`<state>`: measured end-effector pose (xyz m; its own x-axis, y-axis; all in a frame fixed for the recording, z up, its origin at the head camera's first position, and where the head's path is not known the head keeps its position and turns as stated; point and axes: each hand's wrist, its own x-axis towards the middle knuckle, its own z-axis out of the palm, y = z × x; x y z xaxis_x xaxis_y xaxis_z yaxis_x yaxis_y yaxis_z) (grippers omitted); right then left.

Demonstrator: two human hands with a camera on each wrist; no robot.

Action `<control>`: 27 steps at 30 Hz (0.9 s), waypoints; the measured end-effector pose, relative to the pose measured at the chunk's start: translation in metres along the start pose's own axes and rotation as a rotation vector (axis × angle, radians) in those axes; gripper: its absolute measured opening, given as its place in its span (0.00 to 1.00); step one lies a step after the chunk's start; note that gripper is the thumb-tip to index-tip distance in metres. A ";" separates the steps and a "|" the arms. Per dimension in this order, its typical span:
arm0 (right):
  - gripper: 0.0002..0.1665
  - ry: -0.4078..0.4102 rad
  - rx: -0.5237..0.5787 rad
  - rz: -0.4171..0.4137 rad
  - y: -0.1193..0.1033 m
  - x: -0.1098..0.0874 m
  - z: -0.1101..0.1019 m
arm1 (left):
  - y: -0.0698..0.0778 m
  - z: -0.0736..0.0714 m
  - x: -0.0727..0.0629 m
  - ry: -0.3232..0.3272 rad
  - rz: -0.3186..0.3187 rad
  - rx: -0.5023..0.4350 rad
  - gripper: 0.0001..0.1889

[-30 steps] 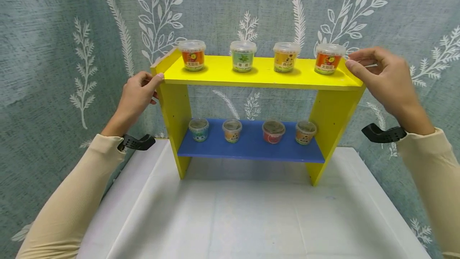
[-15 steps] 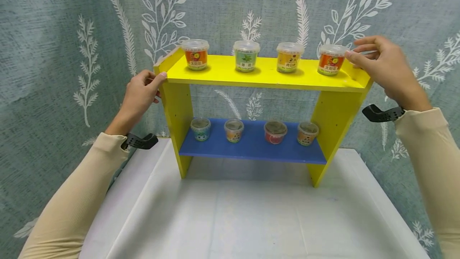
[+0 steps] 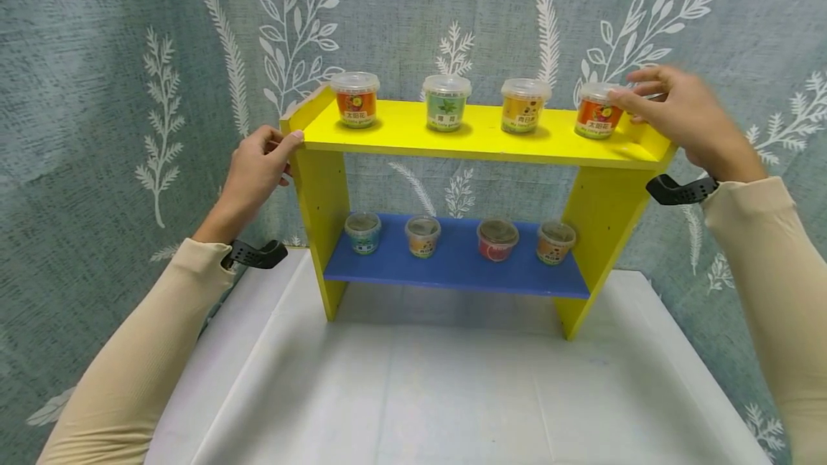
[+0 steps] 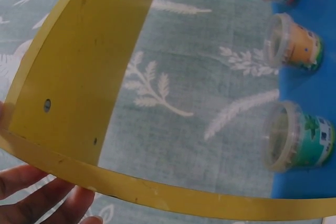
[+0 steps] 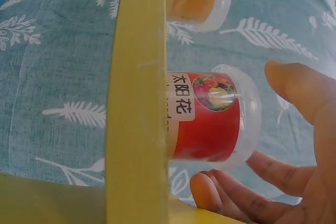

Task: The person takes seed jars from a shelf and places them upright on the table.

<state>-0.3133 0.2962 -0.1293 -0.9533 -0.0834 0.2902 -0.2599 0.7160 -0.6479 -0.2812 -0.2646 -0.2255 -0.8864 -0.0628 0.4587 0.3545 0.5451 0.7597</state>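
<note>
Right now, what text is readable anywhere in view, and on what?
"太阳花": right-end top cup, left-end top cup.
"薄荷": green top cup, slightly soft.
"向日葵": yellow top cup; partly cut off in right wrist view.
"My little garden": small print low on right-end and yellow top cups.
Lower-shelf cups: printing present, too small or blurred to read reliably.

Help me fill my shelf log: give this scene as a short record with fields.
Left hand: grips the left end of the yellow board shelf
Right hand: at a red-labelled clear plastic cup, thumb apart from it
Upper yellow board: four lidded cups in a row, that one rightmost
Lower blue board: four more cups
Surface: white-covered table
</note>
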 end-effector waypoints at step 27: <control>0.58 -0.088 0.027 0.092 -0.011 0.016 0.001 | 0.000 0.000 -0.001 0.005 0.010 0.001 0.30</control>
<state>-0.3258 0.2866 -0.1182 -0.9828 -0.0793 0.1668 -0.1736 0.7048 -0.6879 -0.2806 -0.2644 -0.2263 -0.8814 -0.0613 0.4684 0.3631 0.5465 0.7547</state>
